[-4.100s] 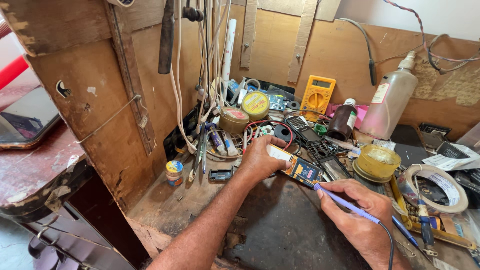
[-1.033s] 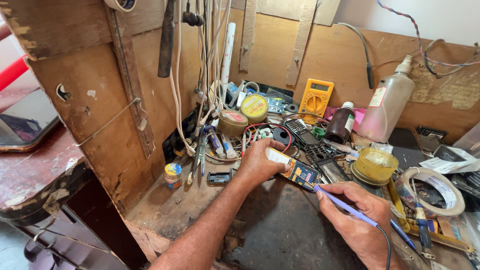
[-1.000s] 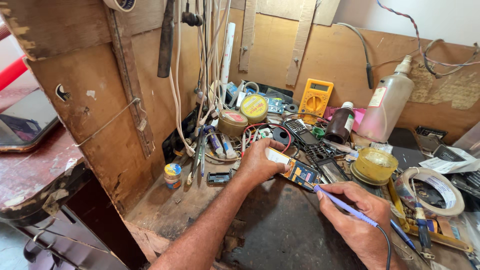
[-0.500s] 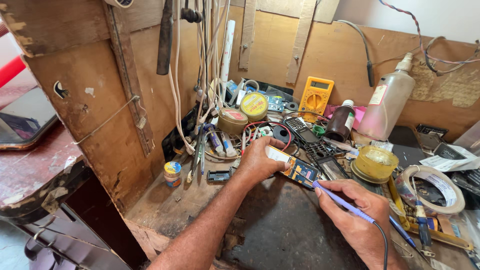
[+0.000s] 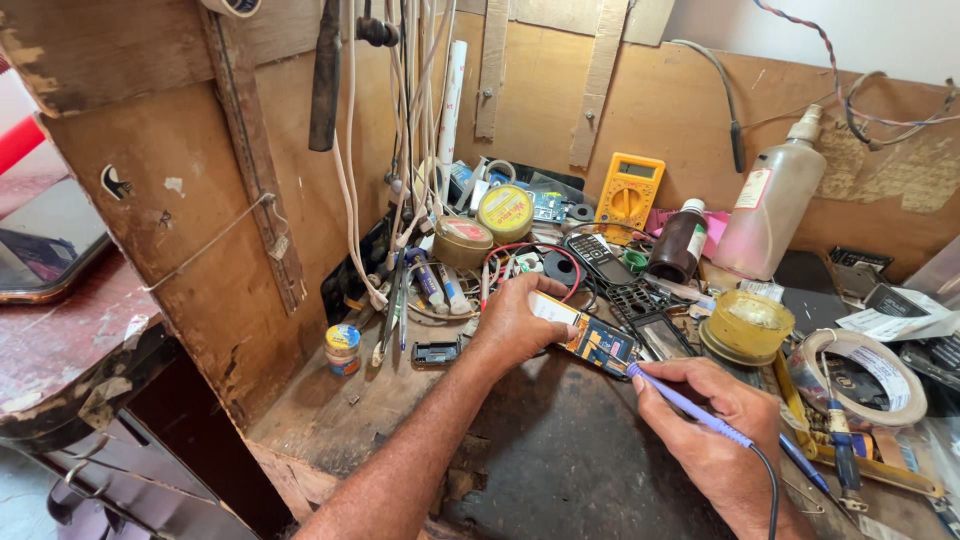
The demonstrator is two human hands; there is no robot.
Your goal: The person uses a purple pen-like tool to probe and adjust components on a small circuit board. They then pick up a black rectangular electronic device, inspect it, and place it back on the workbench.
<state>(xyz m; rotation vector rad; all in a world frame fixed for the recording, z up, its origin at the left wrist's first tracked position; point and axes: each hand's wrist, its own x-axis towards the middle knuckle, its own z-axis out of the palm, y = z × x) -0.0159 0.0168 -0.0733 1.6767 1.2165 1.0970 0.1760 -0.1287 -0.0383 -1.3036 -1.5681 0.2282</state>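
Little has moved since the earlier frames: both hands sit where they were, and only the soldering iron's tip has edged slightly closer along the board. The opened phone circuit board [image 5: 590,338] lies flat on the dark, worn workbench [image 5: 560,470], near its middle. The left hand [image 5: 515,325] presses down on the board's left end, fingers curled over a pale patch of it and pinning it to the bench. The right hand [image 5: 715,435] is closed in a pen grip around the blue-handled soldering iron [image 5: 690,405], whose tip touches the board's right edge; its black cord trails off toward the bottom of the view.

Just beyond the board lie 2 dark phone parts [image 5: 655,330] and a black keypad phone [image 5: 598,258]. To the right stand a shallow yellow tub [image 5: 745,325] and a roll of pale tape [image 5: 865,372]. Further back are a brown bottle [image 5: 678,243], a large cloudy plastic bottle [image 5: 772,205] and a yellow multimeter [image 5: 628,192] leaning on the wooden back panel. To the left, 2 round tins [image 5: 480,228] sit under hanging white cables [image 5: 400,150], with a small jar [image 5: 342,347] near the bench's left edge
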